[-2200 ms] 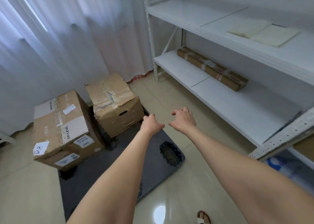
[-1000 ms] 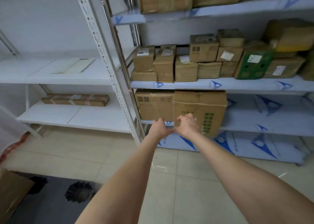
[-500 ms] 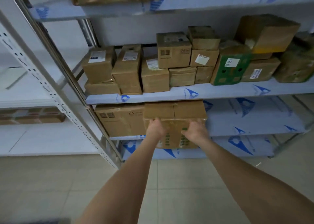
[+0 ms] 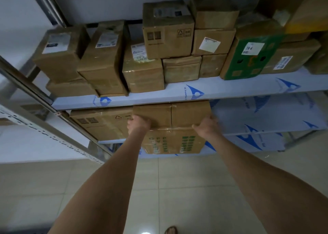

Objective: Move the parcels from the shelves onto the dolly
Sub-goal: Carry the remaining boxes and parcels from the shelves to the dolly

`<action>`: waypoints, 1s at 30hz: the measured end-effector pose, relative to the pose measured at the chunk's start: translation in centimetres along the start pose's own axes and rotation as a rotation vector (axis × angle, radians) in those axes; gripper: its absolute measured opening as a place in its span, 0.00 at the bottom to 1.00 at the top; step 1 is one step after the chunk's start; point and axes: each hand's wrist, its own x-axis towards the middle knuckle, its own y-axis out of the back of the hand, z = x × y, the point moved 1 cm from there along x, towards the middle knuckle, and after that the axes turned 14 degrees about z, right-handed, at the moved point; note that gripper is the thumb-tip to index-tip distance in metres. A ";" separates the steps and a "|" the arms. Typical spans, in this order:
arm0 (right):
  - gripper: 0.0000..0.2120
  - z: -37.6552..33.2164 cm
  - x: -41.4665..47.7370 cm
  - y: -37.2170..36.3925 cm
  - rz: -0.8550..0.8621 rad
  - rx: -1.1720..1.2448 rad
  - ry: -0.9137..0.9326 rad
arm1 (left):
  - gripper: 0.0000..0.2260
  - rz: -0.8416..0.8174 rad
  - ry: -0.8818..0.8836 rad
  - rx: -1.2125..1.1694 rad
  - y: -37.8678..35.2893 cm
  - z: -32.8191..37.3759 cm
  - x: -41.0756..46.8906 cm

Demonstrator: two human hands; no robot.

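A brown cardboard parcel with green print [image 4: 173, 127] sits on the lower shelf [image 4: 266, 125], its front sticking out past the shelf edge. My left hand [image 4: 138, 123] grips its upper left corner. My right hand [image 4: 206, 124] grips its upper right corner. The dolly is out of view.
Another brown parcel [image 4: 101, 121] stands just left of the held one. The shelf above [image 4: 177, 93] carries several brown parcels and a green box [image 4: 252, 54]. A metal upright [image 4: 35, 90] slants at the left. Tiled floor [image 4: 177, 189] lies below. A sandalled foot [image 4: 171, 230] shows at the bottom edge.
I turned from the dolly and its two boxes to the shelves and came closer. Both hands went from free in the air to gripping the parcel's top corners.
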 end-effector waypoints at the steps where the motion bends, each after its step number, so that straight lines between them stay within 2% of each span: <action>1: 0.36 0.2 0.3 -0.2 -0.001 0.020 0.001 | 0.32 0.008 0.010 0.012 -0.2 0.0 0.1; 7: 0.37 2.4 1.2 0.4 0.023 0.064 -0.028 | 0.37 0.059 0.061 0.083 -1.5 -0.6 -1.9; 14: 0.42 8.0 0.2 2.7 -0.060 -0.095 -0.028 | 0.38 0.034 0.121 0.157 -3.2 -2.1 -7.9; 20: 0.30 13.2 -1.8 3.9 -0.163 -0.213 -0.061 | 0.34 -0.060 0.122 0.294 -4.9 -4.1 -12.8; 24: 0.27 13.7 -2.0 4.2 -0.192 -0.272 -0.026 | 0.33 -0.049 0.168 0.303 -5.4 -4.4 -13.3; 26: 0.31 12.5 -1.5 4.5 -0.167 -0.247 -0.020 | 0.31 -0.033 0.187 0.241 -5.4 -3.8 -13.0; 30: 0.48 10.0 0.3 4.0 -0.064 -0.074 -0.004 | 0.32 0.005 0.200 -0.025 -5.8 -2.3 -10.7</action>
